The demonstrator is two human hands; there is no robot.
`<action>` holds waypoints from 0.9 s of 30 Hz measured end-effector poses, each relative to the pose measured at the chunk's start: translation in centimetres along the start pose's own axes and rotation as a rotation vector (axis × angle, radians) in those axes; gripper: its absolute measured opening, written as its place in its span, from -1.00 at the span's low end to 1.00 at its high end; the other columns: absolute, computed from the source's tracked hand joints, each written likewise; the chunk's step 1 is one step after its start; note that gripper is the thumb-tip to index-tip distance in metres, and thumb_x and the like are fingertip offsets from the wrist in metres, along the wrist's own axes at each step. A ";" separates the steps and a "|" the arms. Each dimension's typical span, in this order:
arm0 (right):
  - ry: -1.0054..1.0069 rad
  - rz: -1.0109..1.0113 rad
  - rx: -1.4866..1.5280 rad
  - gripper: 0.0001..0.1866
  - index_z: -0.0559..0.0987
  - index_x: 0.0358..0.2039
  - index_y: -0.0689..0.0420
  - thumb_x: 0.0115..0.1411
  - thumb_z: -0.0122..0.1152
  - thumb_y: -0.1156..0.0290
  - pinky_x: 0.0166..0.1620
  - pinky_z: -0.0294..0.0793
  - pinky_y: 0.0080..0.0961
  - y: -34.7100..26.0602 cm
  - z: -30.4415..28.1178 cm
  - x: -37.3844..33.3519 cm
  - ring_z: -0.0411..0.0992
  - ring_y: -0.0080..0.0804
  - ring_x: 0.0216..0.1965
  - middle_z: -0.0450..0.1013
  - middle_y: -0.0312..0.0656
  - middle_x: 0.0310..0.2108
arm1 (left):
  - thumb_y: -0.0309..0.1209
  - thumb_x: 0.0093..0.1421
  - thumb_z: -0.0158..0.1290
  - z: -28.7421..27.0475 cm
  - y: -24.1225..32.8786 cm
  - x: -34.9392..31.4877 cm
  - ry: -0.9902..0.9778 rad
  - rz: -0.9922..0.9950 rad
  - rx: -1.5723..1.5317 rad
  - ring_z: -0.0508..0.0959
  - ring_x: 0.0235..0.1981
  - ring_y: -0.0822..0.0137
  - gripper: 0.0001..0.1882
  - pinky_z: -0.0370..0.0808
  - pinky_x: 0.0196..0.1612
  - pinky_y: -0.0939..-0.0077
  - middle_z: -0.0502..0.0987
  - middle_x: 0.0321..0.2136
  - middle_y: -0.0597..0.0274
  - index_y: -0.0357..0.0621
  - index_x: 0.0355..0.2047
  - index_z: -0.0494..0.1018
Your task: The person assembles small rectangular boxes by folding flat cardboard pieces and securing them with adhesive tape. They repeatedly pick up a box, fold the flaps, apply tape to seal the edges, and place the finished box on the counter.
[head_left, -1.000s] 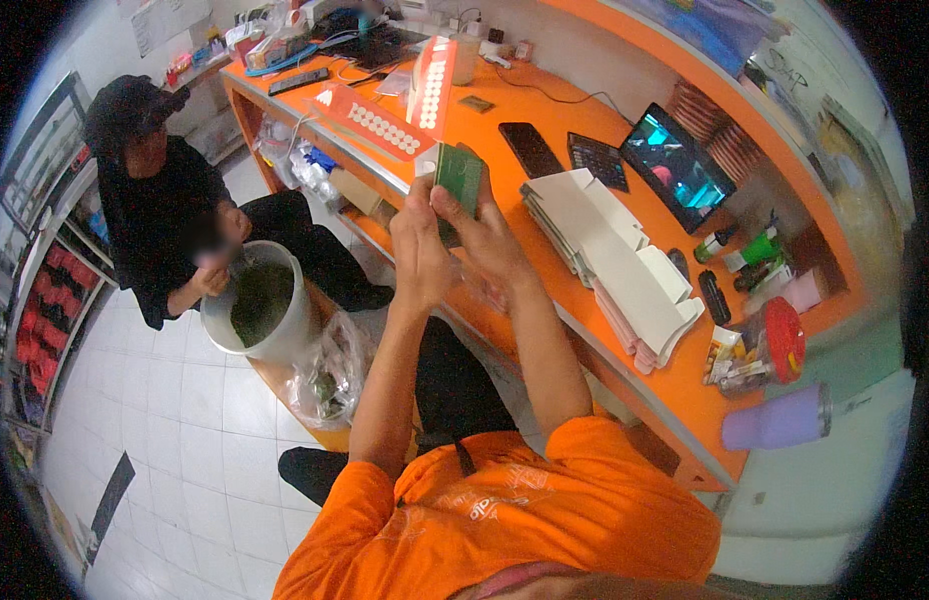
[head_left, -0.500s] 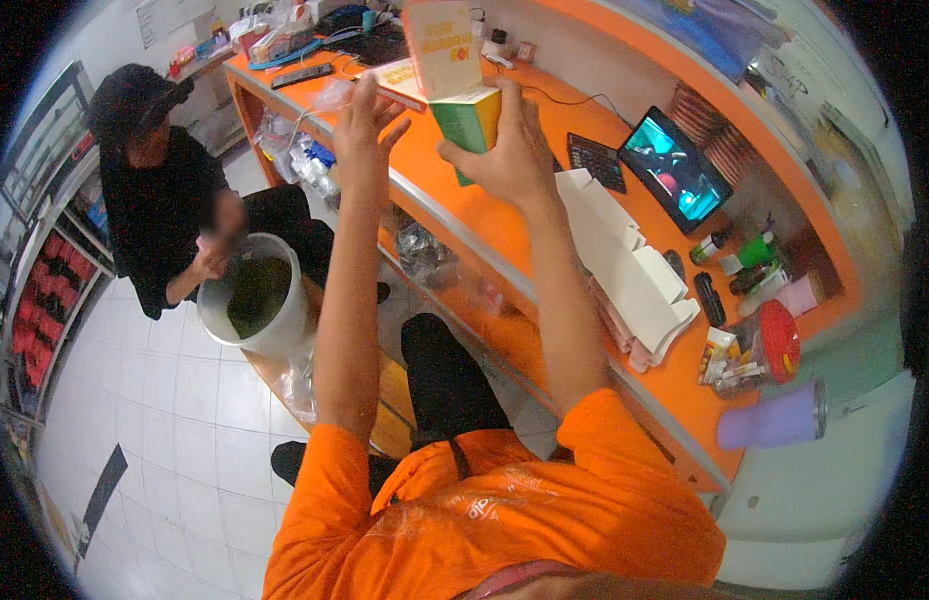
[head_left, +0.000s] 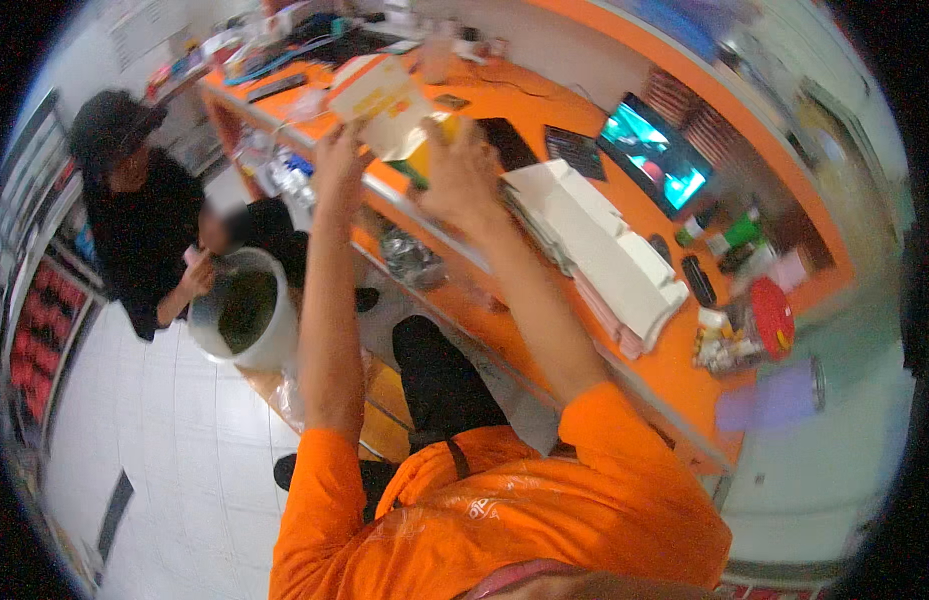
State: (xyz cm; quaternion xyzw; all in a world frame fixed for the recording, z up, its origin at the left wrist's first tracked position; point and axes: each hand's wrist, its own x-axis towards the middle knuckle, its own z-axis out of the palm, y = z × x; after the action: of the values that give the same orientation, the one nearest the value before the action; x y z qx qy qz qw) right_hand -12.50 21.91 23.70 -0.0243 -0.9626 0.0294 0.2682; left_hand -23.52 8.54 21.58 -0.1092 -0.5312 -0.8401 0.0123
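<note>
Over the front edge of the orange counter (head_left: 545, 225) I hold up a small folding carton (head_left: 380, 100), white with yellow-orange print and with yellow and green sides. Its wide flap or panel stands out toward the upper left. My left hand (head_left: 341, 160) pinches the carton's lower left edge. Around its right side, at the yellow part, my right hand (head_left: 463, 175) is closed, blurred by motion. On the counter right of my right hand lies a stack of flat white cartons (head_left: 605, 255), with pinkish pieces under it.
A lit tablet-like screen (head_left: 657, 150) and a keyboard (head_left: 573, 150) stand behind the stack. A red-lidded jar (head_left: 765, 320) and a purple tumbler (head_left: 770, 395) are at the counter's right end. At left, a person in black (head_left: 145, 210) sits by a white bucket (head_left: 270, 335) of dark green contents.
Both hands have brought the carton lower and a little left, tipping its printed panel leftward. My left fingers, spread before, now close on its edge. The whole view has shifted slightly.
</note>
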 end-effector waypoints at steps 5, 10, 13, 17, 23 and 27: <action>-0.231 0.091 0.067 0.07 0.22 0.32 0.07 -0.19 0.52 0.04 0.23 0.21 0.23 0.4 0.9 0.9 0.14 0.15 0.28 0.15 0.25 0.22 | -0.07 0.23 0.18 -4.4 -5.7 5.2 -0.030 -0.172 0.204 0.59 -0.26 0.33 -0.45 0.53 -0.28 0.48 0.60 -0.24 0.12 -0.30 0.02 0.46; -0.530 0.066 0.059 0.14 0.19 0.35 0.09 -0.20 0.50 -0.08 0.21 0.17 0.34 3.0 2.4 3.8 0.09 0.16 0.33 0.05 0.21 0.34 | -0.09 0.09 0.32 -5.8 -9.4 9.0 -0.026 -0.045 0.703 0.65 -0.40 0.24 -0.31 0.54 -0.39 0.37 0.61 -0.47 -0.02 -0.59 -0.09 0.46; -0.512 -0.060 0.036 0.11 0.19 0.36 0.06 -0.14 0.38 -0.22 0.19 0.16 0.39 1.8 4.8 5.6 0.13 0.11 0.32 0.00 0.05 0.40 | 0.01 0.04 0.33 -9.3 -9.4 12.3 -0.098 0.167 1.069 0.67 -0.38 0.07 -0.28 0.57 -0.29 0.25 0.62 -0.45 -0.08 -0.55 -0.16 0.52; -0.507 -0.124 0.088 -0.15 0.39 0.25 0.01 -0.01 0.21 -0.19 0.18 0.14 0.42 4.2 6.4 6.1 0.20 0.04 0.29 0.24 -0.09 0.30 | 0.12 -0.01 0.29 -2.8 -6.4 7.2 -0.133 0.312 1.436 0.65 -0.26 -0.10 -0.21 0.56 -0.14 0.12 0.63 -0.35 -0.17 -0.48 -0.12 0.52; -0.673 -0.080 0.058 -0.39 0.57 0.08 0.00 0.04 0.13 -0.01 0.14 0.17 0.41 2.7 6.8 8.2 0.29 0.01 0.23 0.49 -0.18 0.10 | -0.05 0.19 0.13 -2.6 -6.2 6.7 -0.250 0.857 1.757 0.43 0.13 -0.13 -0.39 0.41 0.11 0.09 0.50 -0.01 -0.27 -0.27 0.09 0.42; -0.621 -0.108 0.089 -0.33 0.52 0.13 0.02 0.02 0.14 -0.02 0.14 0.16 0.42 2.9 6.3 8.2 0.26 0.03 0.25 0.44 -0.10 0.15 | -0.31 0.35 -0.10 -3.6 -8.9 11.1 -0.883 0.640 1.473 0.25 0.27 -0.23 -0.55 0.18 0.33 0.06 0.31 0.21 -0.28 -0.12 0.22 0.35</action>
State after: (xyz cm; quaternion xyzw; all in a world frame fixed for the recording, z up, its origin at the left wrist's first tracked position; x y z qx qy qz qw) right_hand -22.63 25.04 22.36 0.0486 -0.9962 0.0631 -0.0363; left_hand -36.15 10.20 14.38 -0.5268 -0.8336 -0.1277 0.1068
